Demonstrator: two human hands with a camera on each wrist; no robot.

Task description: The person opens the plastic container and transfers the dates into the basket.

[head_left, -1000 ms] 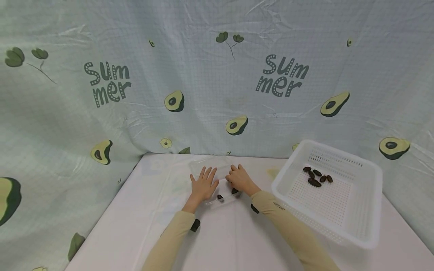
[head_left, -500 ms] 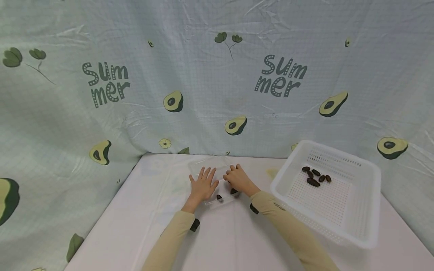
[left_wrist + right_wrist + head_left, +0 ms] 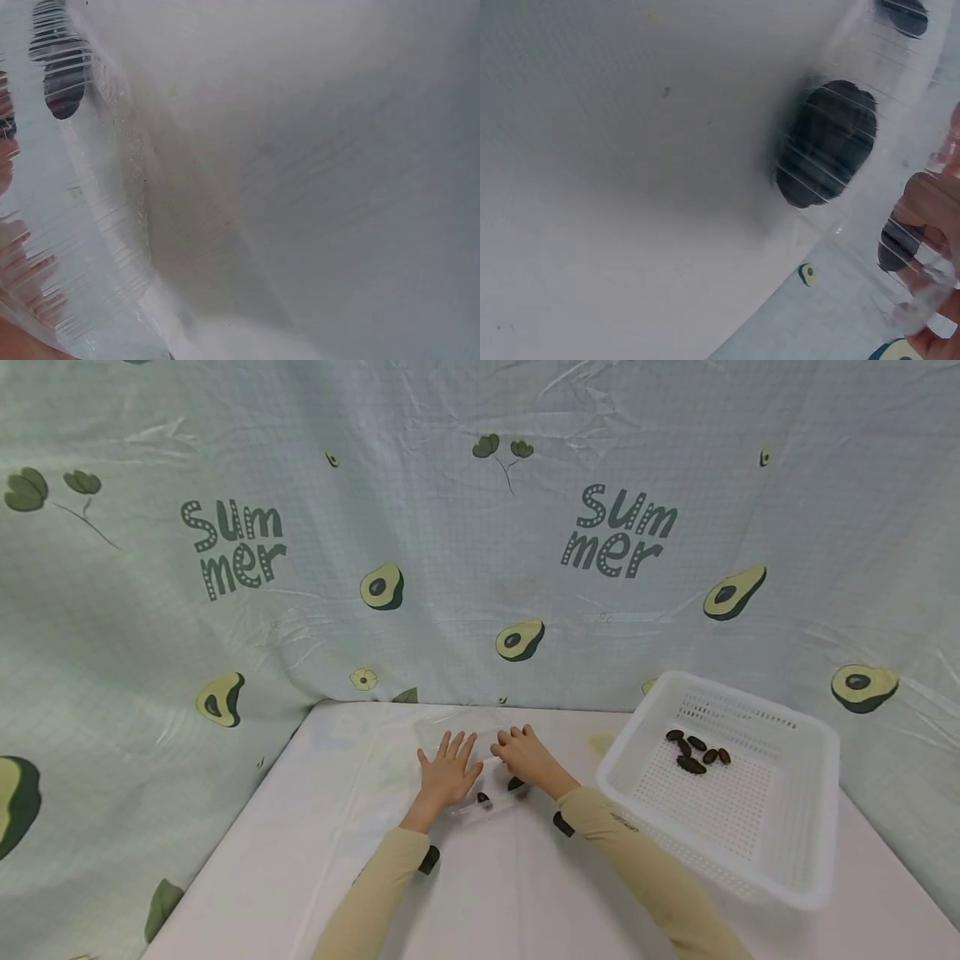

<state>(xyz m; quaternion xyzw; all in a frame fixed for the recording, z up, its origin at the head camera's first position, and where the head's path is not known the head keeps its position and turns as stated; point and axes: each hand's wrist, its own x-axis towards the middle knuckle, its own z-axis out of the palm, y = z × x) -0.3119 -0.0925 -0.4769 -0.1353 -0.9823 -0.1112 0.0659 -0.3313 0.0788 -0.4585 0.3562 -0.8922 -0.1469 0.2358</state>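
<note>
A clear plastic box (image 3: 467,814) sits mid-table, its transparent lid (image 3: 429,727) laid back behind it. My left hand (image 3: 446,775) lies over the box's left part with fingers spread. Bent over the right side is my right hand (image 3: 529,758). In the right wrist view, its curled fingers pinch a dark oval piece (image 3: 900,244) behind the clear wall. A large dark lump (image 3: 829,142) lies nearer the front of the box, with a smaller dark oval (image 3: 483,799) to its left. Through the ribbed wall, the left wrist view shows a dark oval (image 3: 64,86).
A white perforated basket (image 3: 810,827) stands on the right of the table, holding several dark brown oval pieces (image 3: 692,764). A curtain (image 3: 450,527) printed with avocados rises behind the table (image 3: 300,827).
My right hand has shifted slightly left over the box. The left hand stays spread in place, and the basket's contents look the same.
</note>
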